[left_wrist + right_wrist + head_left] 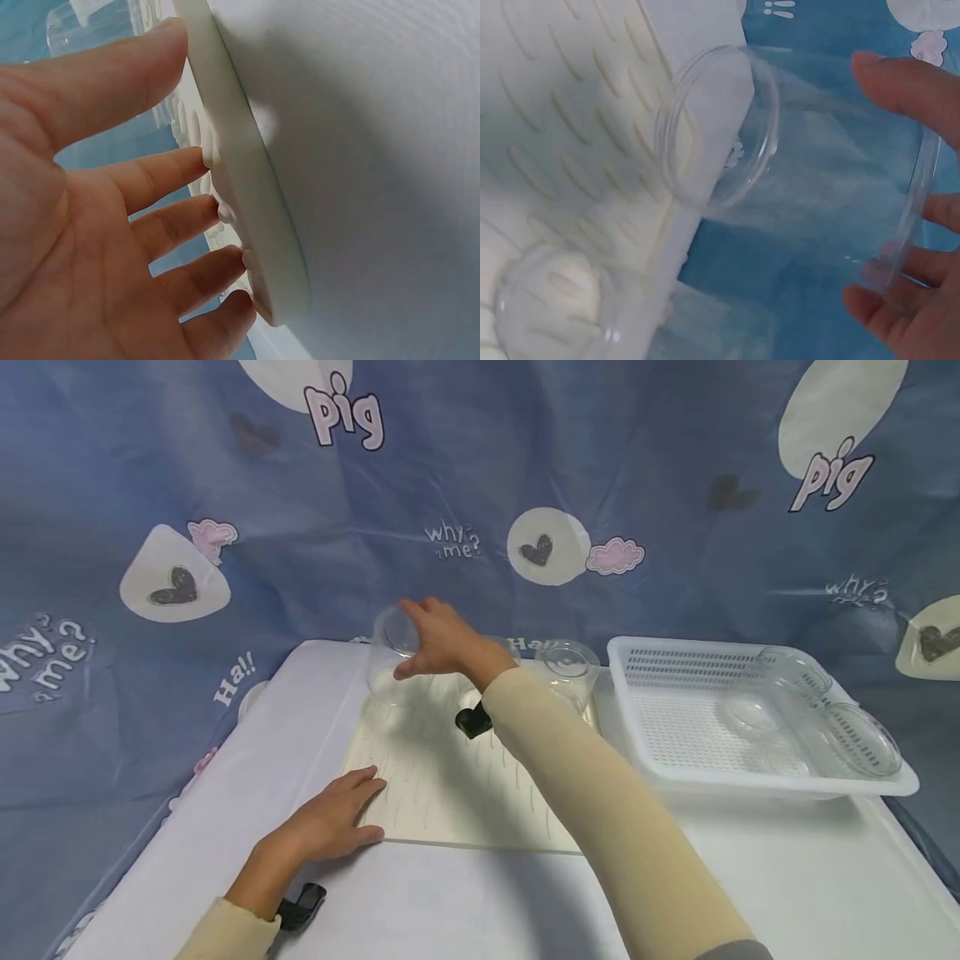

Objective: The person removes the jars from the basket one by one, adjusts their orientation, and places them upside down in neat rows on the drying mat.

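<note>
A clear cylindrical cup (384, 672) is at the back left corner of a cream ridged board (435, 802). My right hand (453, 643) grips this cup around its upper rim, thumb and fingers on opposite sides in the right wrist view. Whether the cup's base touches the board I cannot tell. Another clear cup (555, 307) stands on the board beside it, partly hidden by my right arm in the head view. Further right is one more clear cup (567, 664). My left hand (330, 814) rests at the board's front left edge, its extended fingers (184, 232) touching the ridges.
A white perforated basket (637, 727) sits at the right of the white-covered table (480, 902), with clear cups (862, 739) lying inside it. Behind the table hangs a blue printed cloth (637, 460). My right forearm crosses above the board.
</note>
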Demonstrator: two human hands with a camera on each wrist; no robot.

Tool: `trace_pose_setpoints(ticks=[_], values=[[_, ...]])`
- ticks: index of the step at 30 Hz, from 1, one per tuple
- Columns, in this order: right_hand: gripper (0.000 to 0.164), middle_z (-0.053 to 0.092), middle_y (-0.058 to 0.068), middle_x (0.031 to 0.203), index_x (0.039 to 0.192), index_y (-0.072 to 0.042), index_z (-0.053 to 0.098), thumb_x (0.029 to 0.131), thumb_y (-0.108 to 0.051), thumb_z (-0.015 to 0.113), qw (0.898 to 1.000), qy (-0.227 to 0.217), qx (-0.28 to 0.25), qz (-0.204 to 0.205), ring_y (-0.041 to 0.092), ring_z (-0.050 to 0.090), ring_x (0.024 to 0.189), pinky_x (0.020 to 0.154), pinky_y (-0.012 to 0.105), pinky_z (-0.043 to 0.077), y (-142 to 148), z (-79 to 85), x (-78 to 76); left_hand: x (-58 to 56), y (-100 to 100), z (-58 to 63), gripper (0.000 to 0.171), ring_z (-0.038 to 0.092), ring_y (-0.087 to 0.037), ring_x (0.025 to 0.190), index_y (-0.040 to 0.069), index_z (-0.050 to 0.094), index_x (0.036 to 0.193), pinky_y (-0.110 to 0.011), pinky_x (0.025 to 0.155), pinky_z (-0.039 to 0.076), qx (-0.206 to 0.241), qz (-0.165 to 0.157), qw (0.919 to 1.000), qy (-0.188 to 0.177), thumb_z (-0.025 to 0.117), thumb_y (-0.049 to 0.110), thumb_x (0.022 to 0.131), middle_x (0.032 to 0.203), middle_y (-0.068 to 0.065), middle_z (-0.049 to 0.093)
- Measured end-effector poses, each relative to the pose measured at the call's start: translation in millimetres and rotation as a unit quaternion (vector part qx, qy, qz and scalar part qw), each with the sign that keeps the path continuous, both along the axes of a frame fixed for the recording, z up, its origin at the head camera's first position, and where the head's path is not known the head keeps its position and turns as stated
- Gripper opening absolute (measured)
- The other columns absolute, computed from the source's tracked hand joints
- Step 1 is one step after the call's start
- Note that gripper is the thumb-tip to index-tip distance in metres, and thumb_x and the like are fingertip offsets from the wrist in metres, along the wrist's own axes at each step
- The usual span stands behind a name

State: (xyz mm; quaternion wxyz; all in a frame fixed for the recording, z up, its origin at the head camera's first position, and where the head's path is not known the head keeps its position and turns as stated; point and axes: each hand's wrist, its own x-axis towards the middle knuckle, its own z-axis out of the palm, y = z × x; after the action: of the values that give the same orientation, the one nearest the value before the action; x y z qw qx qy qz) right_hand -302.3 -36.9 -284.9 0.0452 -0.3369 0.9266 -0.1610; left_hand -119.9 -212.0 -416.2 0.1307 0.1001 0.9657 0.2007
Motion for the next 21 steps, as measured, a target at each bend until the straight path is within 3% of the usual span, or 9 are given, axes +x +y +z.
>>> trace_pose_setpoints(ticks=[10, 21], values=[[0.102, 0.029, 0.012, 0.161, 0.158, -0.017, 0.024, 0.079, -0.05, 0.079, 0.999, 0.016, 0.029, -0.004, 0.033, 0.028, 0.15, 0.122, 0.047, 0.031, -11, -18.2, -5.2, 0.9, 0, -0.4, 0.07, 0.035, -0.047, 0.143, 0.0, 0.049, 0.143, -0.062, 0.111, 0.037, -0.007, 0.008, 0.9999, 0.005, 0.077, 0.028, 0.085, 0.155, -0.024, 0.037], [0.098, 0.011, 0.012, 0.168, 0.16, -0.02, 0.015, 0.087, -0.046, 0.073, 0.997, -0.031, 0.064, -0.001, 0.032, 0.013, 0.156, 0.126, 0.048, 0.024, -10, -34.9, -4.4, 0.8, 3, -0.6, 0.069, 0.034, -0.047, 0.143, 0.0, 0.048, 0.143, -0.062, 0.112, 0.036, -0.002, -0.001, 1.0, 0.001, 0.076, 0.027, 0.086, 0.156, -0.023, 0.037]])
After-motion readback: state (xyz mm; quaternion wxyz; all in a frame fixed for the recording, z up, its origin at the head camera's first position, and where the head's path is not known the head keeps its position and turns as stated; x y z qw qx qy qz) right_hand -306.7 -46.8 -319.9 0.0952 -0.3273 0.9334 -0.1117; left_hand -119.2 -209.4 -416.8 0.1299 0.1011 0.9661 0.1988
